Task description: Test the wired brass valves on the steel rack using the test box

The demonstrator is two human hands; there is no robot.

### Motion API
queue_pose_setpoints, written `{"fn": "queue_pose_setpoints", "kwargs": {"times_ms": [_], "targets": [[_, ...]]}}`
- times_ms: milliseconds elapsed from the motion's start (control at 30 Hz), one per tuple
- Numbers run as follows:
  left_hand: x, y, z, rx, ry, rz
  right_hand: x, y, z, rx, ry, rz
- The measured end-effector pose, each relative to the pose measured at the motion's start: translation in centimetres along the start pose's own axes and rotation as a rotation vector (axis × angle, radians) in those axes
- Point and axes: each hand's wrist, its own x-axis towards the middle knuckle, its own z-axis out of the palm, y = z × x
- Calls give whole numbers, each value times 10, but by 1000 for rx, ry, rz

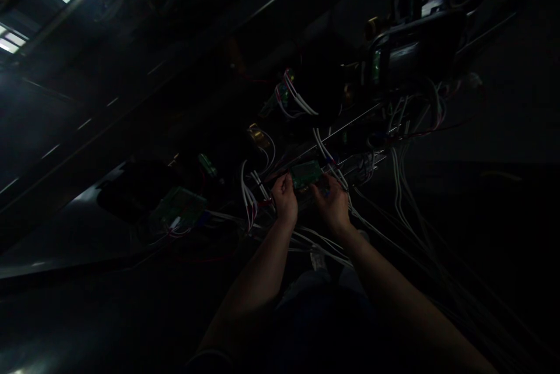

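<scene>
A green circuit board (305, 174) sits between my two hands in the middle of the dark scene. My left hand (285, 199) pinches its left edge between thumb and fingers. At the board's lower right edge, the fingers of my right hand (333, 202) are closed on it. White wires (322, 146) run down behind and beside my right hand. Another bundle of white wires with red ends (247, 196) hangs just left of my left hand. Fine detail on the board is lost in the dark.
A second green circuit board (181, 206) with wires lies to the left. A brass-coloured part (258, 136) sits above my left hand. Dark boxy equipment (415, 50) stands at upper right. Long loose cables (406, 210) trail down on the right, and a shoe (318, 258) shows below.
</scene>
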Motion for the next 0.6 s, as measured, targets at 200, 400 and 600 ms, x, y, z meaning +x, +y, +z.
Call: {"fn": "queue_pose_setpoints", "kwargs": {"times_ms": [200,400,600], "targets": [[-27,8,-13,169,-192,147,7,3,5,7,24,34],[-102,3,-105,460,-868,653,34,-6,13,10,114,5],[-75,5,-157,701,-406,523,17,-10,19,24,80,-60]]}}
